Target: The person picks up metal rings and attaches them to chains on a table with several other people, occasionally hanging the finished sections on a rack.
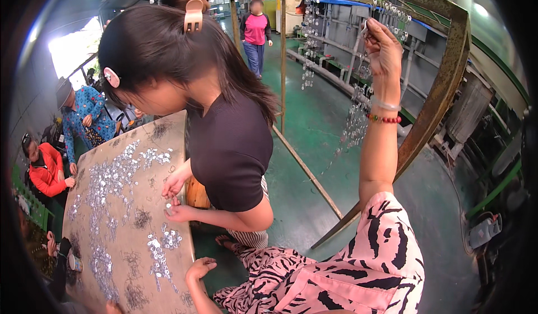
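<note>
My right hand (pixel 384 53) is raised high beside a rusty metal frame (pixel 457 39). Thumb and fingertips are pinched on a small silvery metal piece, level with the strings of small metal pieces (pixel 392 14) hanging from the frame's top. More strings of metal pieces (pixel 356 121) dangle below, left of my forearm; whether they connect to my grip I cannot tell. Low down, my left hand (pixel 200 267) hovers by the table's edge with its fingers loosely stretched and nothing visible in them. Beside it on the tabletop (pixel 120 263) lie scattered small metal pieces (pixel 159 258).
A person in a dark shirt (pixel 230 151) stands close on my left, both hands over the table. Others work around its far side. Dark wire bits (pixel 134 297) lie in clumps on the tabletop. A person in pink (pixel 256 28) stands on the green floor beyond the frame.
</note>
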Action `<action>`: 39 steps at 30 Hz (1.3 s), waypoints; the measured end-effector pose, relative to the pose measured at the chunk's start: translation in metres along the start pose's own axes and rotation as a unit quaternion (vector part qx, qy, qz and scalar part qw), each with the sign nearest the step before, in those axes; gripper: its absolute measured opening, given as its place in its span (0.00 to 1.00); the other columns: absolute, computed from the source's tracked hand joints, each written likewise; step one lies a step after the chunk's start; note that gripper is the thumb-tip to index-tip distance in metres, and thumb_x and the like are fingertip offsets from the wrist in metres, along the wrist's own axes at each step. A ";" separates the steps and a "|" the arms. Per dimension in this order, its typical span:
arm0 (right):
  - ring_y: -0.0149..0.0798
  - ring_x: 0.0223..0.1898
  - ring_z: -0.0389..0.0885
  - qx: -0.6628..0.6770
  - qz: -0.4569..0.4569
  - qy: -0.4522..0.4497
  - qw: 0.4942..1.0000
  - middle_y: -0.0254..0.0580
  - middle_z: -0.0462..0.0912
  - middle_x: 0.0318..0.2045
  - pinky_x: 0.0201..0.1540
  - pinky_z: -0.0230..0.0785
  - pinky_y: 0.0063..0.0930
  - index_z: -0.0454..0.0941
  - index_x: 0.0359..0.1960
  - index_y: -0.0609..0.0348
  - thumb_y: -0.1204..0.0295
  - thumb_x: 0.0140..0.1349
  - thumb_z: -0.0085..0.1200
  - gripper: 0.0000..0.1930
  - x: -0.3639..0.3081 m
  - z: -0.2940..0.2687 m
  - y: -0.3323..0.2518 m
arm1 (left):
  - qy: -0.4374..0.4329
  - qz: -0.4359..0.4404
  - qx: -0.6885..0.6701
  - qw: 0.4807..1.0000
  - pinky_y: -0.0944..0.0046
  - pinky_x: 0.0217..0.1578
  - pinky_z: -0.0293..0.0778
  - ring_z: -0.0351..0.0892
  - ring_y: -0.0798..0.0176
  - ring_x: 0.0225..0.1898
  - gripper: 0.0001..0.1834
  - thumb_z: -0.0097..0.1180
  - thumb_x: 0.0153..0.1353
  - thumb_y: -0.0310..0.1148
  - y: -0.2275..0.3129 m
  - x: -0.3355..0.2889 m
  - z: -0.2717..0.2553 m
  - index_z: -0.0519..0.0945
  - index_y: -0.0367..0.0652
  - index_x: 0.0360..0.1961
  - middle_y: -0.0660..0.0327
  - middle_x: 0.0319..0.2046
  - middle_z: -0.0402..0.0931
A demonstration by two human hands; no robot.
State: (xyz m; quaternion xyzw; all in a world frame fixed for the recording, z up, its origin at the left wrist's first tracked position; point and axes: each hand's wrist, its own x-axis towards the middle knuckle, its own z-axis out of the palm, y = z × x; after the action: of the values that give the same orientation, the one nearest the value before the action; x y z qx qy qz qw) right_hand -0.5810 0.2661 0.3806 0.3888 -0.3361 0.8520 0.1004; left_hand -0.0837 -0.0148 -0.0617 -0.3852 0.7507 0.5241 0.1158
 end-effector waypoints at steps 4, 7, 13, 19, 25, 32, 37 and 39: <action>0.30 0.26 0.78 -0.034 -0.019 0.069 0.997 0.41 0.81 0.29 0.26 0.68 0.17 0.77 0.35 0.67 0.77 0.54 0.56 0.08 0.039 -0.017 0.006 | -0.005 -0.019 -0.043 0.999 0.68 0.42 0.70 0.75 0.65 0.40 0.20 0.59 0.52 0.32 -0.007 0.003 0.000 0.75 0.32 0.45 0.55 0.38 0.77; 0.30 0.22 0.75 0.000 -0.040 0.073 0.997 0.40 0.79 0.25 0.25 0.68 0.20 0.77 0.33 0.67 0.77 0.53 0.56 0.07 0.068 -0.023 0.003 | -0.006 -0.016 -0.036 0.999 0.68 0.42 0.69 0.75 0.65 0.40 0.20 0.59 0.52 0.32 -0.008 0.007 0.000 0.75 0.31 0.45 0.55 0.39 0.77; 0.26 0.20 0.71 -0.121 -0.123 0.014 0.985 0.35 0.75 0.20 0.20 0.61 0.19 0.76 0.28 0.63 0.79 0.51 0.55 0.03 0.136 -0.045 0.001 | -0.001 -0.029 -0.041 0.999 0.68 0.42 0.69 0.74 0.66 0.40 0.20 0.58 0.53 0.32 0.003 0.002 0.000 0.74 0.32 0.45 0.55 0.40 0.77; 0.26 0.12 0.65 -0.148 -0.193 0.051 0.969 0.34 0.71 0.13 0.13 0.53 0.22 0.74 0.17 0.61 0.79 0.46 0.55 0.04 0.149 -0.015 -0.005 | 0.009 -0.022 -0.039 0.999 0.70 0.38 0.69 0.74 0.67 0.37 0.18 0.56 0.55 0.30 0.000 0.004 -0.001 0.74 0.33 0.46 0.57 0.38 0.77; 0.27 0.16 0.70 -0.273 -0.125 0.068 0.951 0.36 0.75 0.16 0.16 0.59 0.20 0.77 0.22 0.64 0.78 0.48 0.53 0.03 0.156 -0.028 -0.001 | 0.014 -0.014 -0.062 0.998 0.70 0.32 0.68 0.71 0.70 0.30 0.17 0.56 0.55 0.30 -0.007 0.004 -0.001 0.74 0.34 0.45 0.61 0.33 0.76; 0.28 0.24 0.74 -0.303 -0.171 0.020 0.937 0.38 0.79 0.23 0.26 0.66 0.18 0.79 0.30 0.65 0.76 0.50 0.54 0.07 0.136 -0.056 -0.002 | 0.012 -0.010 -0.071 0.997 0.70 0.33 0.68 0.71 0.69 0.31 0.17 0.56 0.55 0.30 -0.001 0.010 0.001 0.74 0.34 0.45 0.60 0.34 0.76; 0.29 0.28 0.75 -0.301 -0.293 0.076 0.905 0.40 0.80 0.28 0.31 0.68 0.20 0.79 0.36 0.63 0.73 0.51 0.55 0.10 0.086 -0.020 0.005 | 0.030 0.024 -0.104 0.994 0.69 0.32 0.70 0.73 0.69 0.35 0.18 0.57 0.55 0.34 0.048 -0.035 0.004 0.74 0.35 0.44 0.61 0.34 0.76; 0.28 0.28 0.74 -0.248 -0.261 0.086 0.929 0.40 0.79 0.30 0.32 0.65 0.17 0.76 0.38 0.65 0.70 0.53 0.58 0.13 0.001 0.026 0.035 | 0.020 0.069 -0.197 0.978 0.69 0.27 0.71 0.74 0.68 0.31 0.19 0.57 0.55 0.37 0.058 -0.066 -0.007 0.75 0.34 0.43 0.60 0.34 0.76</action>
State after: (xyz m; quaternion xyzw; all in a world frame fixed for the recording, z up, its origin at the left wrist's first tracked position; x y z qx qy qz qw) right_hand -0.5812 0.2228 0.3763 0.3510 -0.4136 0.7148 0.4414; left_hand -0.0779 0.0183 0.0194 -0.3583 0.6596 0.6606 -0.0141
